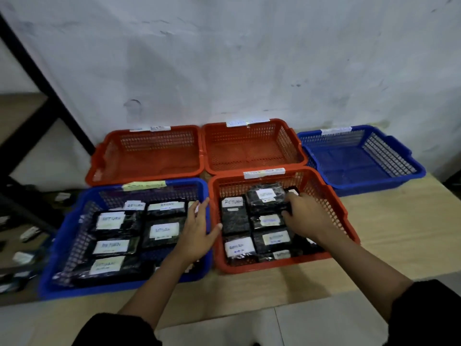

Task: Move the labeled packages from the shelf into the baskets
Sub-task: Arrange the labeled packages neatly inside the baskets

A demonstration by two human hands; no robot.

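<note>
At the far left, beyond the left hand, a dark shelf frame is seen, with small packages scattered on the floor beneath it. Just left of the left hand, a blue basket is filled with black packages bearing white "RETURN" labels. The left hand is laid over that basket's right rim, its fingers straight and spread, with nothing grasped. Beyond it, an orange basket is set against the wall. Between the two hands, more labeled packages are packed inside the near orange basket. The right hand is reached into this basket, its fingers curled down onto a black package at the back; whether it is truly gripped cannot be told. Beyond the right hand stands a second orange basket, and to its right a blue basket, all resting on a wooden board.
</note>
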